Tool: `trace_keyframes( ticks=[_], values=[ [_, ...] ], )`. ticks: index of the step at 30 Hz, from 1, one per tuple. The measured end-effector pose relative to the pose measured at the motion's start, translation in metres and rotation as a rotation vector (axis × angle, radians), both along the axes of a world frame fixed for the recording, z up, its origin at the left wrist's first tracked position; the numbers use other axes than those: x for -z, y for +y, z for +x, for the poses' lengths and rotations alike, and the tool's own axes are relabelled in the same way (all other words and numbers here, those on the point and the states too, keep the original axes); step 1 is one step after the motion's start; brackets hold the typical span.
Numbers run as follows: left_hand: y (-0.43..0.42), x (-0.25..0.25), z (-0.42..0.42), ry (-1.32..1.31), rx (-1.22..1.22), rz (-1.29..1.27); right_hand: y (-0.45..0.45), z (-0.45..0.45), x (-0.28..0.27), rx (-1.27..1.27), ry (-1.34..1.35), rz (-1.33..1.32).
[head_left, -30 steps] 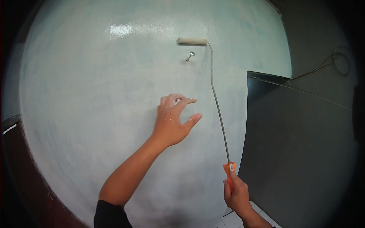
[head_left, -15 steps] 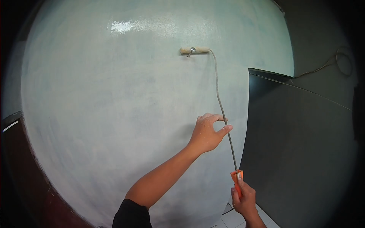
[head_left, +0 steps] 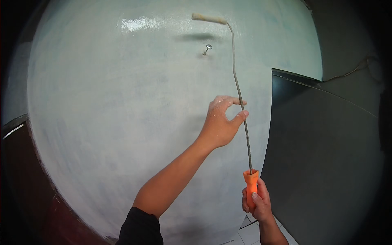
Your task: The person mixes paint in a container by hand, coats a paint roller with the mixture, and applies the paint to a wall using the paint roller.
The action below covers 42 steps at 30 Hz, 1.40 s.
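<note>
A paint roller with a narrow cream sleeve [head_left: 208, 18], a long bent metal rod [head_left: 235, 75] and an orange handle [head_left: 251, 185] stretches up along the pale wall [head_left: 122, 102]. My right hand [head_left: 259, 200] is wrapped round the handle at lower right. Higher up, my left hand [head_left: 224, 120] has the rod between thumb and index finger in a loose pinch. A shadow lies on the wall under the sleeve, which looks held off the surface. Below the sleeve, a metal screw or hook [head_left: 208, 48] sticks out of the wall.
Wet paint shines at the upper left [head_left: 139, 24]. To the right, the wall's edge meets a dark grey surface [head_left: 322, 151], with a cable [head_left: 347, 74] above. A dark reddish panel [head_left: 24, 175] stands at left. White floor tiles [head_left: 249, 234] show at the bottom.
The roller has moved up, its sleeve going from level with the screw to above it and off the wall. Both hands have risen with it, still holding handle and rod.
</note>
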<state>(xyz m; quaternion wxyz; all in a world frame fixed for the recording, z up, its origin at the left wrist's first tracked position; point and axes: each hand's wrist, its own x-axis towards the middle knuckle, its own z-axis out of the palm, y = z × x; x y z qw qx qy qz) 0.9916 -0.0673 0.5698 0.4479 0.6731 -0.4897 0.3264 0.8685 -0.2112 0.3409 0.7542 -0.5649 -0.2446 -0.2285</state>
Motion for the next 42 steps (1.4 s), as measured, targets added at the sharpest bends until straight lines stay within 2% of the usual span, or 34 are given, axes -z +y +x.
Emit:
trace_keyframes(
  ticks=[3, 10, 18, 21, 26, 29, 32, 35, 39, 42],
  values=[
    [0.013, -0.004, -0.011, 0.003, -0.044, -0.015, 0.006, -0.012, -0.015, -0.089, 0.002, -0.082],
    [0.066, 0.013, -0.018, 0.019, -0.126, 0.0, 0.052, -0.024, 0.006, 0.098, 0.047, -0.182],
    [0.094, 0.033, -0.004, 0.183, -0.097, 0.112, 0.104, -0.038, 0.018, 0.098, 0.213, -0.095],
    [0.088, 0.037, 0.006, 0.187, -0.096, 0.116, 0.104, -0.035, 0.022, 0.202, 0.225, -0.128],
    [0.081, 0.039, 0.015, 0.128, -0.073, 0.047, 0.115, -0.039, -0.002, 0.204, 0.277, -0.096],
    [0.073, 0.018, 0.024, 0.055, -0.094, -0.051, 0.117, -0.03, -0.035, 0.264, 0.248, -0.153],
    [0.06, -0.028, 0.035, -0.023, -0.156, -0.175, 0.116, -0.02, -0.089, 0.33, 0.18, -0.243],
    [0.056, -0.072, 0.031, 0.024, -0.156, -0.224, 0.114, -0.013, -0.128, 0.345, 0.164, -0.213],
    [0.056, -0.059, 0.03, 0.031, -0.172, -0.218, 0.111, -0.01, -0.115, 0.353, 0.195, -0.192],
    [0.061, 0.012, 0.032, 0.04, -0.119, -0.158, 0.108, -0.015, -0.049, 0.294, 0.228, -0.245]
  ],
)
